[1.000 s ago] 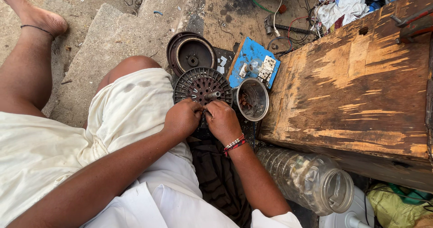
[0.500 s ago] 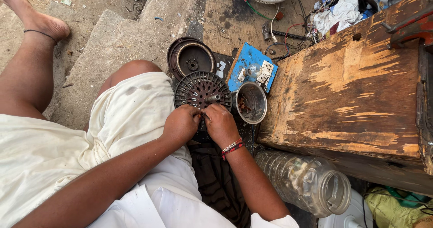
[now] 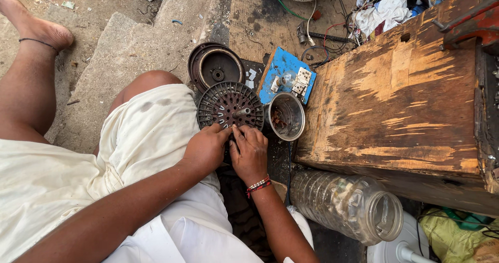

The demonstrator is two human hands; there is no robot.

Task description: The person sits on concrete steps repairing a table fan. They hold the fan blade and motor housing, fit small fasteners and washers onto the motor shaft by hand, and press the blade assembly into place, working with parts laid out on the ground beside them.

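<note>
A dark, round slotted metal fan-motor part [image 3: 228,104] with a short centre shaft rests against my white-clothed knee. My left hand [image 3: 205,149] grips its near rim from the left. My right hand [image 3: 250,154], with beaded bands at the wrist, presses on the same near rim from the right, fingers curled over the edge. Both hands touch each other at the part's lower edge. What the fingertips hold between them is hidden.
A dark round motor cover [image 3: 214,65] lies just beyond the part. A small metal bowl [image 3: 286,116] and a blue board with switches [image 3: 287,76] sit to the right. A worn wooden bench [image 3: 400,96] fills the right side; a clear plastic jar [image 3: 345,206] lies below it.
Both hands stay on the round part's near rim with only slight finger shifts. The view has tilted a little.
</note>
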